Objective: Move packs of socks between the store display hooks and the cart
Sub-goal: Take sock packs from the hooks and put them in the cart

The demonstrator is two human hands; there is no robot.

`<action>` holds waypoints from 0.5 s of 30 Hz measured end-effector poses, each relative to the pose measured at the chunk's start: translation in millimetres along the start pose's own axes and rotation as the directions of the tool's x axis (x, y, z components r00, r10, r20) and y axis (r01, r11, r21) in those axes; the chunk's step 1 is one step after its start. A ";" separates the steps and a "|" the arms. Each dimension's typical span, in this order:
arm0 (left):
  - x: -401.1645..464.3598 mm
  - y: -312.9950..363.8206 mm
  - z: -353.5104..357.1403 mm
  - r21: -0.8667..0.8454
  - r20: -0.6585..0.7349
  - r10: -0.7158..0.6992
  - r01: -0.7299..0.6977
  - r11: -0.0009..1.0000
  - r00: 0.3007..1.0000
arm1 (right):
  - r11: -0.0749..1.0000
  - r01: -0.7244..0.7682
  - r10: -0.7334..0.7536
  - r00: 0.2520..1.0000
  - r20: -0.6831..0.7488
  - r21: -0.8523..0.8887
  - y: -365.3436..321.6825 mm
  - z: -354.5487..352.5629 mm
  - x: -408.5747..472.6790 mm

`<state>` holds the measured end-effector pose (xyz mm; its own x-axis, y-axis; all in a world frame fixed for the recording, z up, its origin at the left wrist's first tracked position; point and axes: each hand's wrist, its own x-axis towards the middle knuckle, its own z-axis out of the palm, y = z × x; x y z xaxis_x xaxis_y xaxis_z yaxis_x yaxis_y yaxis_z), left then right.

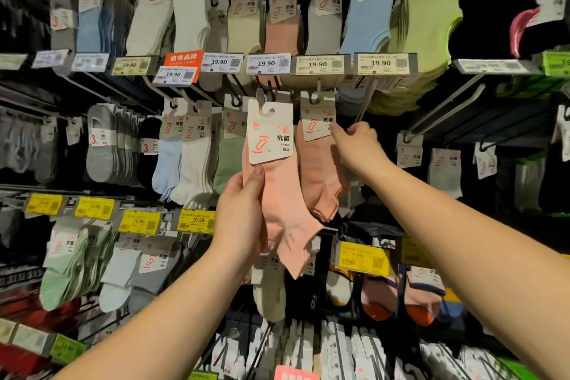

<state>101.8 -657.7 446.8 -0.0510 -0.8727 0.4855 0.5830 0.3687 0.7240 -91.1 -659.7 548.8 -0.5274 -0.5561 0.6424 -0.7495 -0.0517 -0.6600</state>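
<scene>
A pack of pink socks (285, 200) with a white card header is off its hook, held up in front of the display. My left hand (242, 213) grips it at the middle, thumb on the front just under the card. To its right a second pink sock pack (319, 170) hangs on a display hook (317, 92). My right hand (357, 145) pinches the right edge of that hanging pack's card. No cart is in view.
Rows of hooks carry sock packs in white, blue, green, grey and pink all around. Price tags reading 19.90 (317, 64) line the rail above; yellow tags (197, 220) line the rail below. Bare hook rods (444, 108) jut out at the right.
</scene>
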 end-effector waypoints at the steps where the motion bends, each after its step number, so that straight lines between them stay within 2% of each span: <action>1: 0.3 0.3 0.6 0.001 0.002 0.003 -0.003 1.000 1.000 | 0.995 0.062 -0.062 0.998 -0.012 0.074 -0.7 -4.2 -9.3; 3: 1.9 1.4 2.4 -0.020 0.016 0.008 -0.008 1.000 1.000 | 0.968 0.099 -0.119 0.990 0.078 0.231 -0.3 -6.2 -30.6; 6: 3.4 1.4 8.3 -0.036 0.047 0.006 -0.005 0.999 0.999 | 0.896 -0.022 -0.125 0.946 0.299 0.444 -5.8 -1.5 -57.8; 7: 3.4 0.4 11.2 -0.039 0.058 0.002 0.001 0.999 0.998 | 0.870 -0.053 -0.140 0.926 0.349 0.491 -7.3 2.1 -61.6; 9: 2.4 -2.4 18.0 -0.061 0.093 -0.013 0.019 0.998 0.996 | 0.877 -0.052 -0.174 0.893 0.416 0.478 -12.6 7.0 -70.1; 12: 0.9 -4.5 25.8 -0.020 0.151 -0.034 0.038 0.999 0.988 | 0.898 -0.024 -0.166 0.906 0.390 0.439 -12.9 10.9 -74.1; 15: 1.4 -7.2 28.7 0.139 0.201 -0.032 0.003 0.990 0.979 | 0.912 0.094 -0.195 0.956 0.219 0.400 -15.6 -1.0 -77.8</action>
<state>74.2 -652.4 456.3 -0.2316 -0.8017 0.5511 0.4642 0.4068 0.7868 -38.9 -614.7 509.5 -0.2702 -0.7035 0.6574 -0.5729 -0.4313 -0.6970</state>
